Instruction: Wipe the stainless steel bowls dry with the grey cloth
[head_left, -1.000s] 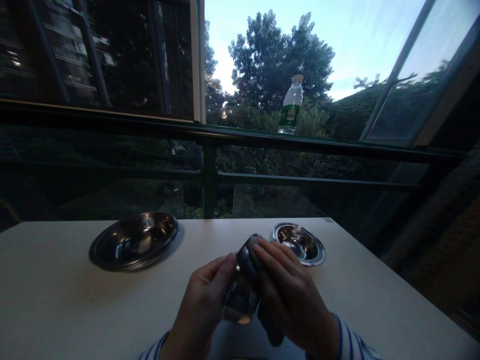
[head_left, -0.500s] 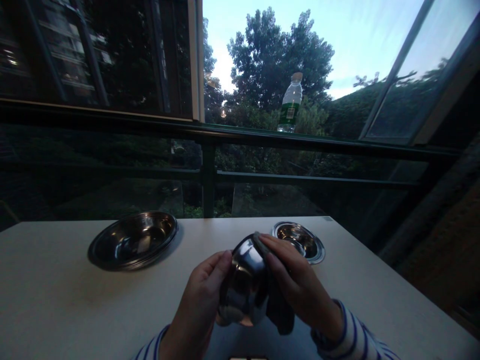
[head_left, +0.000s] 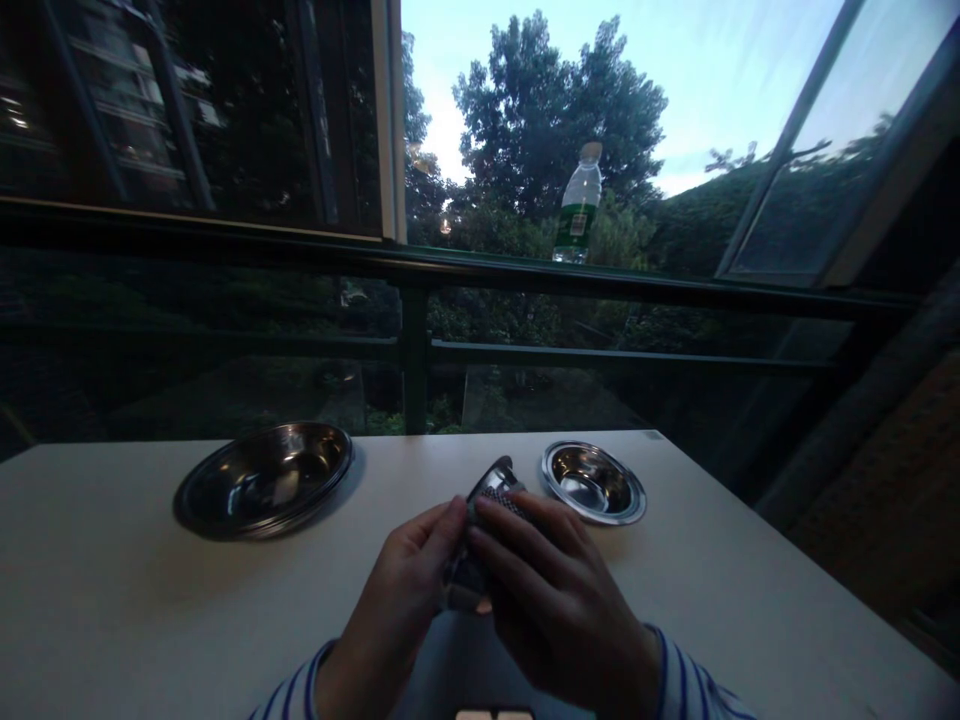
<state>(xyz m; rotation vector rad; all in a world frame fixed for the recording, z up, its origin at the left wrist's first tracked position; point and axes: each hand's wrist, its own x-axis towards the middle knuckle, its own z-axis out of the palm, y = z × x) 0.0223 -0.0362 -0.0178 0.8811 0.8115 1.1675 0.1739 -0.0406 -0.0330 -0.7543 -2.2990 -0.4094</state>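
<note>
A shiny steel bowl (head_left: 466, 580) is tilted on its side between my hands, above the table. My left hand (head_left: 401, 590) grips its left edge, thumb on top and fingers behind. Across the bowl's right side lies my right hand (head_left: 559, 590), its fingers bent over the metal and covering most of it. The dark cloth seen in this hand a moment earlier is now almost wholly hidden beneath the fingers. A dotted patch shows on the bowl near the fingertips; I cannot tell whether it is a reflection.
Large nested steel basins (head_left: 262, 490) sit on the white table (head_left: 97, 580) at the left. A smaller steel bowl (head_left: 592, 485) stands beyond my right hand. Behind the table runs a dark railing (head_left: 480, 265), with a plastic bottle (head_left: 577, 210) standing on it.
My right hand has moved left and over the bowl, hiding the cloth that hung below it. The bowl has turned and shows less of its side. My left hand keeps its hold.
</note>
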